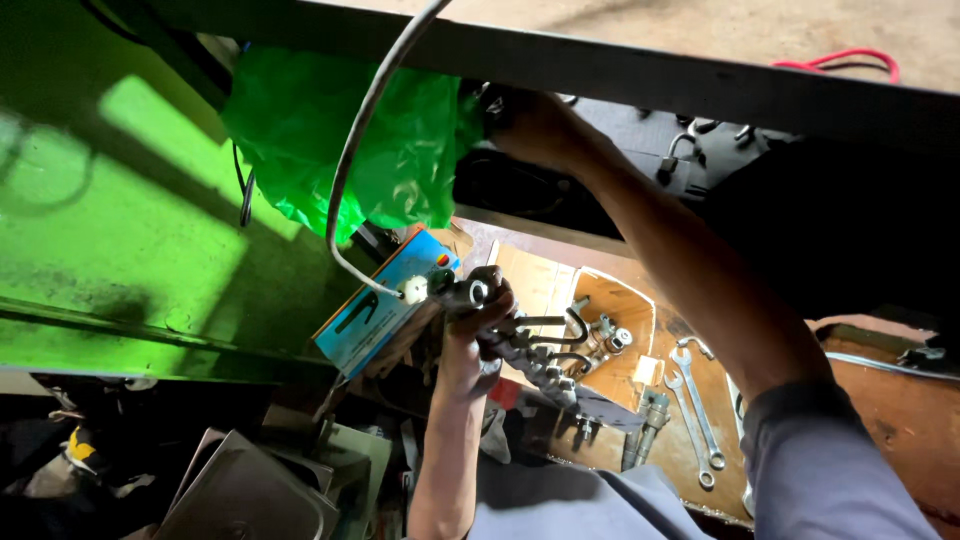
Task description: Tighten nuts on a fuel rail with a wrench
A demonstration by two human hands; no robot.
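At frame centre a metal fitting (470, 292) is gripped by the left hand (478, 325), while the right hand (535, 125), grip hidden, is reached up beside the green plastic bag (340, 140), where careful feel seems needed.

Brown floor (900, 420): two spanners (695, 410) flat, cardboard box (615, 300) w/ metal fittings, blue carton (375, 310).

Green bag (340, 140) and cable (352, 150) overhead.

A repair workshop is showing here: open-ended spanners (695, 410) are lying on a worn wooden desk (900, 430) beside metal fittings (605, 340), a green-painted machine panel (130, 230) is looming alongside, and scrap metal sheets (250, 490) are piling up below.
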